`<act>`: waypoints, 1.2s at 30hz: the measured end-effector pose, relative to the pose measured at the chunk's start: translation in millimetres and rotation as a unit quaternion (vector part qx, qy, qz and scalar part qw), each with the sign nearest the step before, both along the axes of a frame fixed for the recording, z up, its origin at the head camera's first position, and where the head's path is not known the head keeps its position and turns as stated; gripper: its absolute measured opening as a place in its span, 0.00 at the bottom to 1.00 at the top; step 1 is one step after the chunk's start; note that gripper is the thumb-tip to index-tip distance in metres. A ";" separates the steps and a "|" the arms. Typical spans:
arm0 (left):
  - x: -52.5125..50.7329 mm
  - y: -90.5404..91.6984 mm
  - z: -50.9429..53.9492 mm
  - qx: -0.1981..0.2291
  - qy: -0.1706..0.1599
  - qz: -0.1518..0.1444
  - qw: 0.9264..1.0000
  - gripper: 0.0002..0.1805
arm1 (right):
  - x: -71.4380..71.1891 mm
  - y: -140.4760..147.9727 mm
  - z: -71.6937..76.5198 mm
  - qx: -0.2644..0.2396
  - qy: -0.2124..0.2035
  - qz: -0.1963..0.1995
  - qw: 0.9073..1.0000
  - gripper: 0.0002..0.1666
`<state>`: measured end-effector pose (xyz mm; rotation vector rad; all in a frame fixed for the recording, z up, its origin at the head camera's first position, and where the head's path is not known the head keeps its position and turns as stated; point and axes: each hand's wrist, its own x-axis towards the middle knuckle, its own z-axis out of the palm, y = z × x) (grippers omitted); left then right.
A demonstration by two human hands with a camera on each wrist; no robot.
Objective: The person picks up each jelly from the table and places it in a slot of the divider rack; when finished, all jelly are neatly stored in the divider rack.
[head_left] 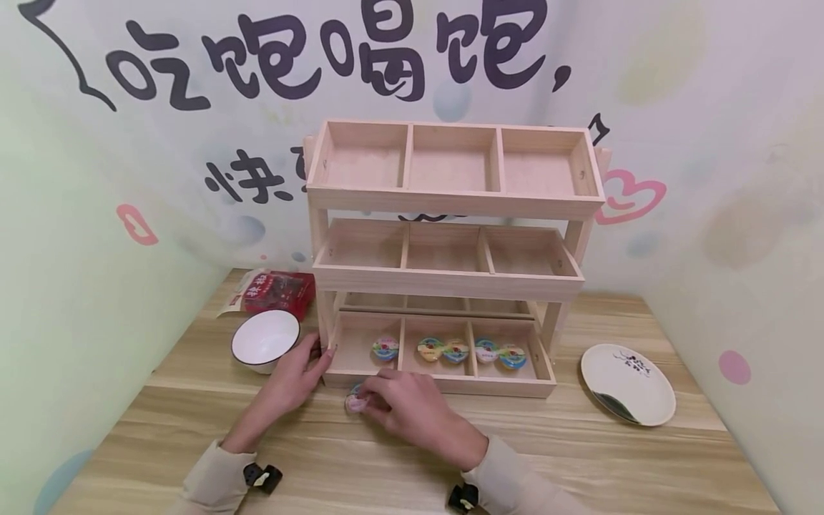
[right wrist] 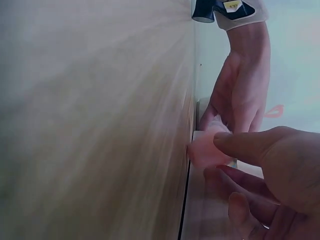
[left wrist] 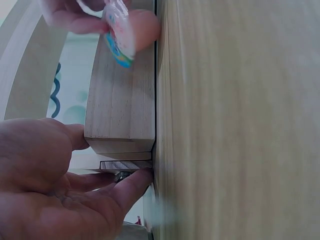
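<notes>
One small round cup, with a translucent pink body and a printed film lid point(head_left: 355, 403), sits below the centre of the head view, in front of the lower tray of the three-tier pale wooden rack point(head_left: 444, 207). We see the right hand point(head_left: 415, 409) pinching the cup between thumb and fingertips, the gap closed to the cup's width. In the left wrist view, at upper centre, the cup is tilted, base toward the wood-grain tabletop point(head_left: 360, 472); we cannot tell whether it touches.

The left hand point(head_left: 292, 375), left of centre, grips the rack's lower left corner, thumb and fingers partly closed around the wood.

Handling: we judge the cup light, with a thin, flexible wall and soft filling. Heavy pressure could dent the wall or strain the lid seal. We expect the smooth plastic and film to be slippery.

Grip point: we recommend holding opposite sides of the body just under the rim, with light, even pressure and no fingertip on the lid's centre. Five similar lidded cups point(head_left: 430, 350) lie in the lower tray, right of the left hand.
</notes>
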<state>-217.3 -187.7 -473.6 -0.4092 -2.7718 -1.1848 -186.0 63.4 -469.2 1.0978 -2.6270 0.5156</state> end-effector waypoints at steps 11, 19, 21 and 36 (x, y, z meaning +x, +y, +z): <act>1.0 -0.7 4.4 0.003 -0.025 0.001 1.000 0.26 | -1.4 9.8 1.6 -0.029 -0.022 0.013 0.999 0.18; 1.1 -2.2 0.8 0.005 -0.011 -0.001 1.000 0.26 | -2.1 -2.1 3.2 0.028 0.029 -0.001 0.999 0.21; -1.3 -3.9 -3.2 0.007 -0.010 -0.003 1.000 0.27 | -1.6 -4.7 3.6 0.035 0.023 0.001 0.999 0.21; -0.4 -1.4 -0.6 0.008 -0.003 -0.004 1.000 0.28 | -3.8 2.0 0.9 0.024 0.008 0.042 0.999 0.10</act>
